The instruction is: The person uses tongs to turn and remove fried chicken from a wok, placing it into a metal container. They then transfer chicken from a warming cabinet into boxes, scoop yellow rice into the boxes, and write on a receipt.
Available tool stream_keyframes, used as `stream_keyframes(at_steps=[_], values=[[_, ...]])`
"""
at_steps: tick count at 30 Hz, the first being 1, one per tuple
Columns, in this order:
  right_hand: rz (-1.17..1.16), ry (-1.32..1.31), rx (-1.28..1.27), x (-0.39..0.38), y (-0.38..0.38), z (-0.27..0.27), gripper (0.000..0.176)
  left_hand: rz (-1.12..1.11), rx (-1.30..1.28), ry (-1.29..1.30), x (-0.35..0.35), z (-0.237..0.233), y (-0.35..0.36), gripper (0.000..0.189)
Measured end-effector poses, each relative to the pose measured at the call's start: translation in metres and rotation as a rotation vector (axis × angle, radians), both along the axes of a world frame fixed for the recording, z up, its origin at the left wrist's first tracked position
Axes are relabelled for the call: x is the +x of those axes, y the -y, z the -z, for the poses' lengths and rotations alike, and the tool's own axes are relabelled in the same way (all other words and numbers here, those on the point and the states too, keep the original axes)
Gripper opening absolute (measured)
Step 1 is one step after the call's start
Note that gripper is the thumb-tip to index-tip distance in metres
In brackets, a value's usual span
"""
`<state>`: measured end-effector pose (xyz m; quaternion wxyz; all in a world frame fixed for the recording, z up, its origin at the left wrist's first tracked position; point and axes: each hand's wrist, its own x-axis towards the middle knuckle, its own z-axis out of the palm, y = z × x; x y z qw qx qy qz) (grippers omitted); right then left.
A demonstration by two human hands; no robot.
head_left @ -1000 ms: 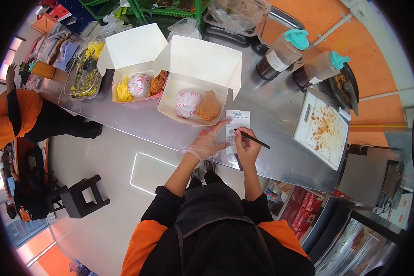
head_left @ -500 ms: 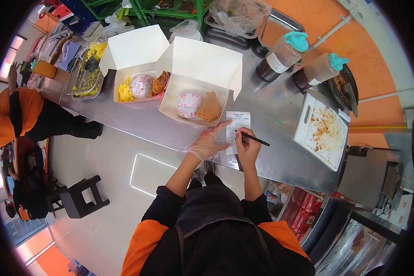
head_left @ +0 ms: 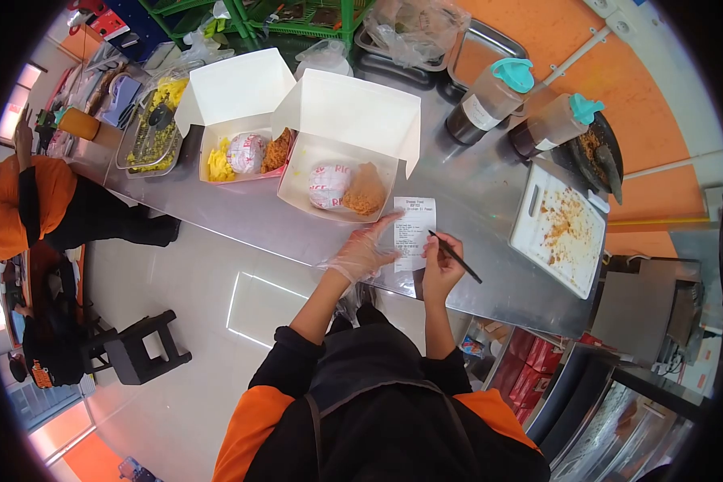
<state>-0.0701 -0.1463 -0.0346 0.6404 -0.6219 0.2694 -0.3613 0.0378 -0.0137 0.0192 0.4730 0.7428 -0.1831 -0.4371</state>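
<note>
A printed receipt [head_left: 415,229] lies flat on the steel counter. My left hand [head_left: 361,251], in a clear plastic glove, rests with fingers spread, its fingertips at the receipt's left edge. Bare and closed, my right hand [head_left: 443,265] grips a black pen [head_left: 460,259] over the receipt's right side. Just beyond my left hand is an open white food box [head_left: 337,213] holding a paper-wrapped rice portion [head_left: 328,185] and a piece of fried chicken [head_left: 365,191]. A second open box [head_left: 237,88] beside it contains another wrapped portion, chicken and yellow scrambled egg [head_left: 220,161].
To the right lie a white cutting board [head_left: 561,229] with crumbs and a stone mortar [head_left: 594,157]. Two teal-lidded sauce bottles [head_left: 475,112] stand behind. A clear tray [head_left: 150,145] sits at left. A co-worker [head_left: 44,201] stands beyond, near a black stool [head_left: 146,347].
My right hand has shifted slightly right and toward me, and the pen tip has moved away from the receipt's middle to its right edge. My left hand stays about where it was.
</note>
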Motion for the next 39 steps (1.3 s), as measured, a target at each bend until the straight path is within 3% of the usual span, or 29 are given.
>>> stream_keyframes(at_steps=[7, 11, 13, 15, 17, 23, 25, 27, 32, 35, 39], values=[[-0.15, -0.139, -0.268, 0.003, 0.0, 0.007, 0.012, -0.018, -0.074, 0.046, -0.001, 0.009, -0.001, 0.073], [-0.149, -0.163, -0.283, 0.005, -0.001, 0.005, 0.013, -0.002, -0.039, 0.04, 0.0, 0.005, 0.0, 0.073], [-0.148, -0.184, -0.308, 0.005, 0.0, 0.004, 0.012, 0.015, -0.115, 0.391, -0.002, 0.035, -0.001, 0.074], [-0.131, -0.176, -0.298, 0.005, -0.002, 0.002, 0.011, 0.024, -0.102, 0.404, -0.001, 0.022, -0.001, 0.074], [-0.101, -0.174, -0.306, 0.006, -0.003, 0.003, 0.01, 0.023, -0.002, 0.08, 0.0, 0.004, -0.001, 0.075], [-0.099, -0.176, -0.288, 0.006, -0.003, 0.001, 0.01, 0.017, 0.028, 0.011, 0.001, 0.0, 0.001, 0.075], [-0.171, -0.217, -0.277, 0.003, -0.001, -0.007, 0.01, 0.012, -0.079, 0.276, -0.002, 0.031, -0.001, 0.074], [-0.187, -0.209, -0.289, 0.004, -0.001, -0.003, 0.011, 0.008, -0.117, 0.351, -0.003, 0.03, 0.0, 0.074], [-0.15, -0.193, -0.266, 0.004, -0.002, 0.002, 0.011, 0.005, -0.017, 0.073, -0.001, 0.007, 0.0, 0.073], [-0.124, -0.163, -0.241, 0.003, -0.002, 0.003, 0.011, -0.026, -0.103, 0.18, -0.003, 0.01, -0.001, 0.074], [-0.136, -0.161, -0.27, 0.002, -0.001, 0.002, 0.01, -0.022, -0.02, 0.055, -0.002, 0.001, 0.0, 0.074]])
